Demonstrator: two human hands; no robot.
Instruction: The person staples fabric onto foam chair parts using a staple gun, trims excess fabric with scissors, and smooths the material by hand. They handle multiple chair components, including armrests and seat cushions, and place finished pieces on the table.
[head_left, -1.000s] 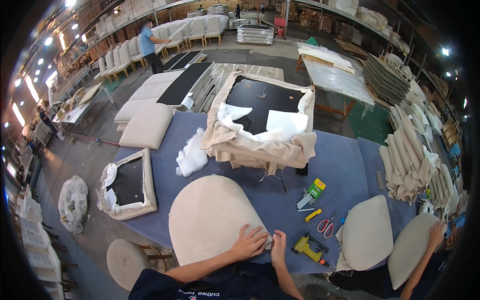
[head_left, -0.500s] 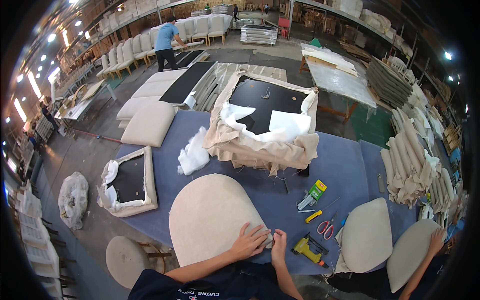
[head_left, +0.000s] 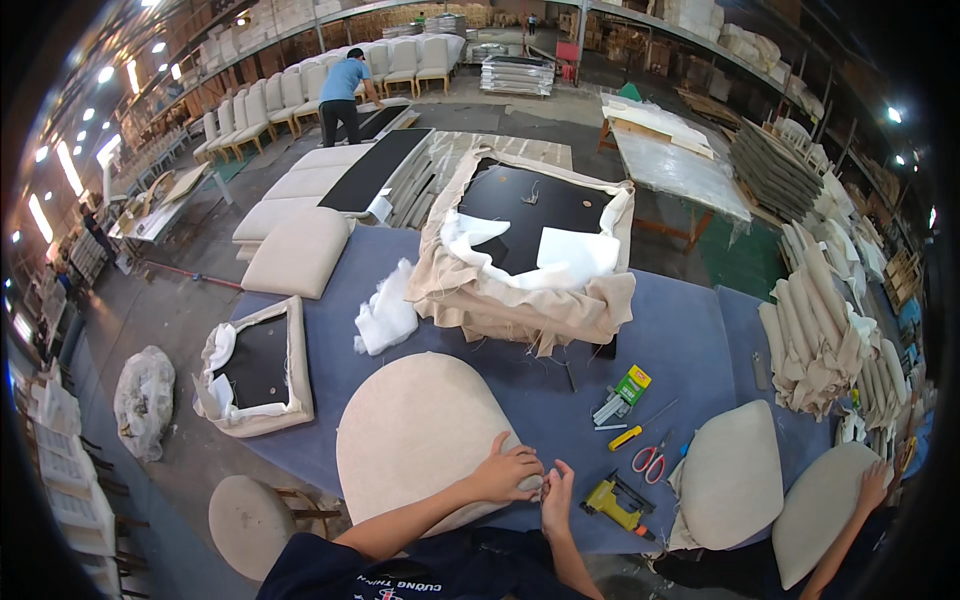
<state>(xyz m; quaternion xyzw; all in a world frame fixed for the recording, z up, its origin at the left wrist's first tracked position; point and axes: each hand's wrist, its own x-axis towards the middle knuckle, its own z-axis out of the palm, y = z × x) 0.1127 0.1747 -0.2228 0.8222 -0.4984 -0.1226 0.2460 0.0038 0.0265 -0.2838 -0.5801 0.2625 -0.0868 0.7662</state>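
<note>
The left hand [head_left: 508,472] and the right hand [head_left: 557,497] meet at the right-hand edge of the large beige fabric-covered cushion [head_left: 415,430], which is rounded at its far end. The cushion lies flat at the near side of the blue-grey cloth-covered tabletop [head_left: 680,340]. The left hand's fingers curl over the edge and grasp the cushion. The right hand's fingers are bent together against the same edge; whether they pinch fabric cannot be told.

To the right of the hands, the yellow-green staple gun [head_left: 617,504] rests on its side. Beyond it lie the red-handled scissors [head_left: 650,463], the yellow-handled screwdriver [head_left: 626,438] with its shaft directed away to the right, and the green-and-yellow carton [head_left: 632,384] with silver staple strips [head_left: 607,408] beside it.

Past the cushion stands the beige upholstered seat with a black underside [head_left: 545,200], its fabric hanging in loose folds. A tuft of white wadding [head_left: 387,312] lies to its left. A smaller beige-rimmed seat [head_left: 262,365], also black underneath, occupies the left edge of the tabletop.

At far right, a co-worker's hand [head_left: 874,484] rests on a grey-beige cushion [head_left: 822,520].
</note>
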